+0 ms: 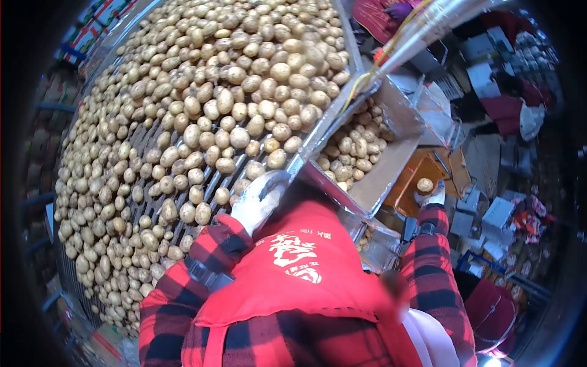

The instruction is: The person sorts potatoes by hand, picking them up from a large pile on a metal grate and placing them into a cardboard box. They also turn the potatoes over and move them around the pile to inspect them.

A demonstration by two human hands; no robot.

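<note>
Many potatoes lie spread over a slatted metal sorting surface. My left hand, in a whitish glove, rests at the near edge of that surface beside the potatoes; its fingers curl over the metal rim, and whatever they hold, if anything, is hidden. Off to the right, my right hand, gloved too, is stretched out above an orange-brown crate. A single potato sits at its fingertips. Between my hands, a cardboard box holds a heap of potatoes.
A metal frame edge runs between the sorting surface and the box. A plastic-wrapped post with a yellow cable rises above it. The orange-brown crate stands at right. Another person and several boxes are farther right.
</note>
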